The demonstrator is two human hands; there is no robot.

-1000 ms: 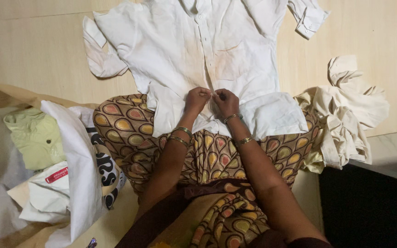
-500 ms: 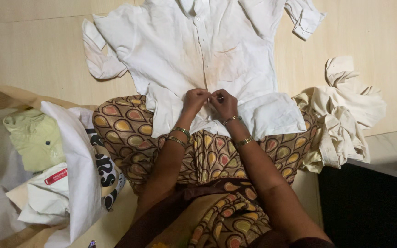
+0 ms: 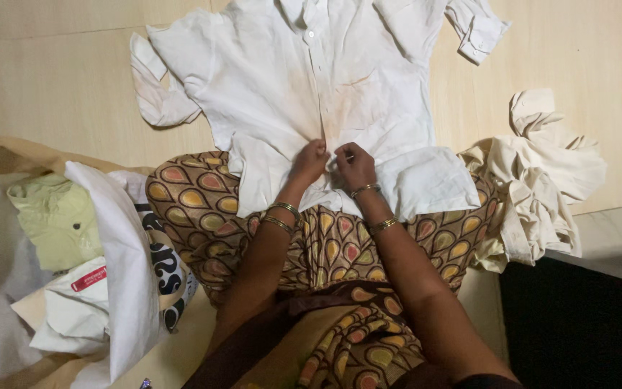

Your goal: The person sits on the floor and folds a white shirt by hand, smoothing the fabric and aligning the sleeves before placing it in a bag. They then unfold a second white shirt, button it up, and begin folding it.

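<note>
A white button-up shirt (image 3: 268, 79) lies spread front-up on the pale floor, its hem draped over my patterned lap. It has a faint orange stain around the chest pocket. My left hand (image 3: 309, 160) and my right hand (image 3: 355, 163) meet at the lower button placket, each pinching one edge of the shirt front. Both wrists carry gold bangles.
A crumpled cream garment (image 3: 541, 173) lies on the floor to the right. To the left sits a pile of clothes: a light green shirt (image 3: 55, 216), a white folded piece (image 3: 120, 252) and a black-and-white printed cloth (image 3: 167, 266). A dark surface (image 3: 577, 324) fills the lower right.
Both hands have shifted slightly down along the placket and stay pinched on the shirt front. The shirt and piles have not moved.
</note>
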